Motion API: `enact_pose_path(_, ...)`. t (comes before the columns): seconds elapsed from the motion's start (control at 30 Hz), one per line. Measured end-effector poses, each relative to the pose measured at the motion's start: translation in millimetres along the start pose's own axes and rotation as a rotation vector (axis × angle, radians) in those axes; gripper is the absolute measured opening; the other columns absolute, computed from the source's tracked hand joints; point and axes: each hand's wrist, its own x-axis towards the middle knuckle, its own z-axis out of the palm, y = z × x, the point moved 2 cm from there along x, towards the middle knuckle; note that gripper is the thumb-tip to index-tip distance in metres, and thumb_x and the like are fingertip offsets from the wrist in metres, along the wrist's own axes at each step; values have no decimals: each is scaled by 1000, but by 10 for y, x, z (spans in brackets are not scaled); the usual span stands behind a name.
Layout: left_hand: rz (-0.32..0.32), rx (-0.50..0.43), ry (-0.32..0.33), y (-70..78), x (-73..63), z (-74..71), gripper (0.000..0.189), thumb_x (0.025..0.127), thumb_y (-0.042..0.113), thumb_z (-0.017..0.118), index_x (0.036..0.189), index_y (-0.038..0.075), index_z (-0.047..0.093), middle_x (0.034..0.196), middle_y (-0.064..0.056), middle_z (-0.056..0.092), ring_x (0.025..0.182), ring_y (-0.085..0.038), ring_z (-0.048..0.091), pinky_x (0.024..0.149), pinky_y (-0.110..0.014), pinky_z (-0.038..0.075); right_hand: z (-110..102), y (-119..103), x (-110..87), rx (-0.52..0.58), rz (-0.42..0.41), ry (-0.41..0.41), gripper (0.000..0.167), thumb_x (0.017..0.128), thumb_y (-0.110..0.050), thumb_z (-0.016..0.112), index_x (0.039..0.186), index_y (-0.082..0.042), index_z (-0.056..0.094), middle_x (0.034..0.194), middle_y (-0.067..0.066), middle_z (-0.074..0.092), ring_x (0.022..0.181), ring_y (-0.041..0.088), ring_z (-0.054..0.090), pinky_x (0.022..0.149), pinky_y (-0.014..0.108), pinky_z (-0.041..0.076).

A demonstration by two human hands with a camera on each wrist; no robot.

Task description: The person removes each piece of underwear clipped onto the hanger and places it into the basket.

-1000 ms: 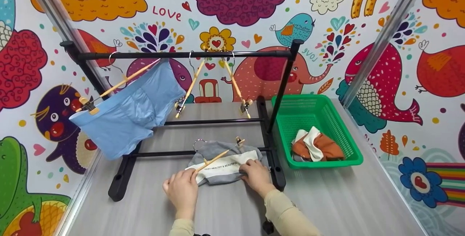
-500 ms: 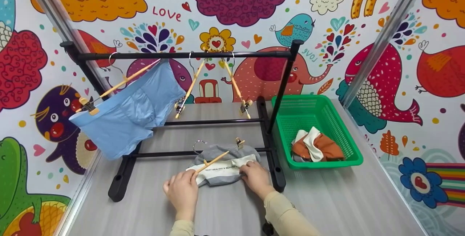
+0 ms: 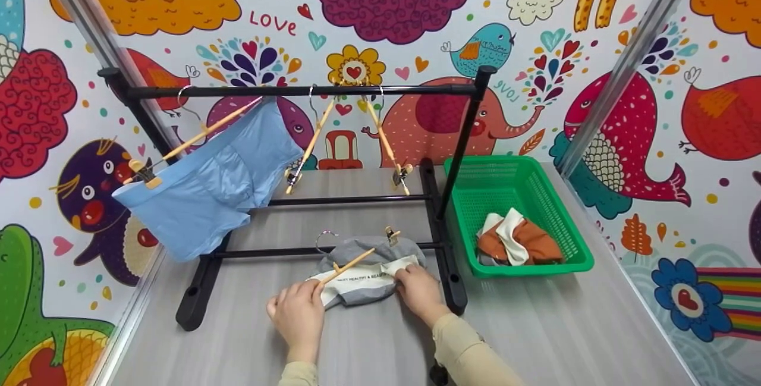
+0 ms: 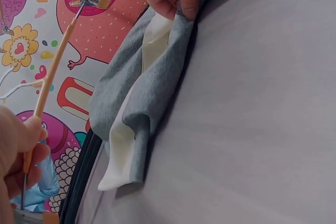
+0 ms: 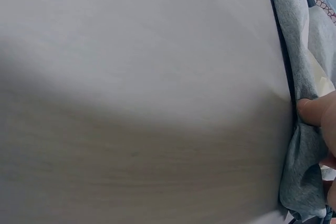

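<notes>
My left hand holds the near end of a wooden clip hanger, and in the left wrist view its fingers curl round the wooden bar. The hanger slants above a pair of grey underpants with a white, lettered waistband. My right hand pinches the right part of that waistband. In the right wrist view the thumb presses on the grey cloth. The hanger's far clip stands apart from the waistband; its near clip shows only in part at the left wrist view's edge.
A black garment rack stands behind the hands. Blue underpants hang at its left, beside two bare hangers. At the right, a green basket holds a brown and white garment. A patterned wall rises behind.
The waistband's right part has folded up in my right hand, and the grey cloth's far edge has bunched lower. Both hands stay nearly in place.
</notes>
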Motion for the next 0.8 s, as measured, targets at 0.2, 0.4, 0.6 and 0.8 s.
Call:
enact_pose_path(0.2, -8, 7, -11, 2, 4, -21, 11, 75, 13, 83, 82, 12, 74, 79, -7, 71, 75, -30, 62, 84, -52, 33, -27, 12, 6, 64, 34, -5, 14, 80, -10, 80, 87, -13, 67, 82, 2, 60, 75, 24, 63, 63, 40, 52)
enact_pose_path(0.4, 3, 8, 18, -19, 1, -16, 11, 74, 13, 84, 81, 12, 75, 79, -6, 71, 73, -30, 61, 82, -52, 33, -65, 65, 4, 202, 96, -8, 16, 81, -7, 78, 87, -12, 64, 84, 2, 60, 75, 23, 62, 66, 40, 51)
enact_pose_path(0.6, 0, 12, 21, -39, -6, -13, 11, 73, 12, 83, 80, 11, 75, 79, -6, 71, 73, -29, 61, 82, -52, 34, -127, 139, 1, 345, 182, -3, 12, 84, -6, 73, 87, -10, 63, 79, 0, 58, 71, 18, 56, 65, 38, 48)
enact_pose_path(0.8, -6, 19, 14, -54, -16, -20, 11, 73, 12, 84, 80, 11, 75, 78, -5, 71, 72, -29, 62, 81, -52, 34, -209, 215, -7, 534, 285, 28, 6, 85, -3, 68, 89, -7, 65, 76, -1, 59, 69, 14, 51, 65, 34, 45)
